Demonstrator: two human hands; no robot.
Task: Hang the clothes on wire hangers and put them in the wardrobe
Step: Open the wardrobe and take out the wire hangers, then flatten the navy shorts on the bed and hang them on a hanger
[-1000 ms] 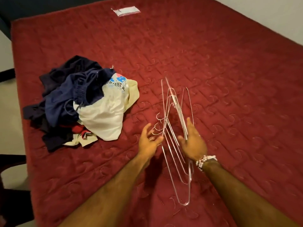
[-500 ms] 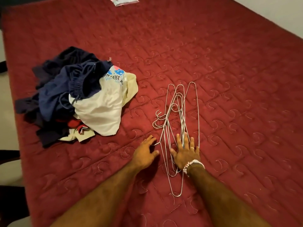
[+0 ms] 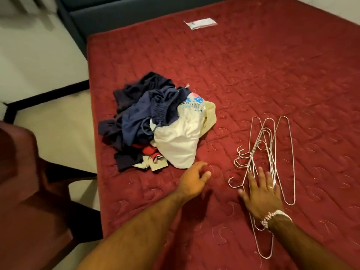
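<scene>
A heap of clothes (image 3: pixel 155 125), dark blue, white and red, lies on the red mattress (image 3: pixel 253 75). To its right lies a bundle of several silver wire hangers (image 3: pixel 272 145), flat on the mattress. My right hand (image 3: pixel 261 193), with a ring and a bead bracelet, rests flat with spread fingers on the near end of the hangers. Holding nothing, my left hand (image 3: pixel 192 180) hovers with relaxed fingers just below the white garment at the heap's near edge.
A white label (image 3: pixel 200 23) is sewn on the mattress's far end. A dark red chair (image 3: pixel 29 191) stands at the left beside the bed, on a pale floor (image 3: pixel 48 114). A dark blue headboard (image 3: pixel 116 12) is at the back.
The hangers went from held upright between both hands to lying flat. My left hand moved away from them toward the clothes heap. The view swung left.
</scene>
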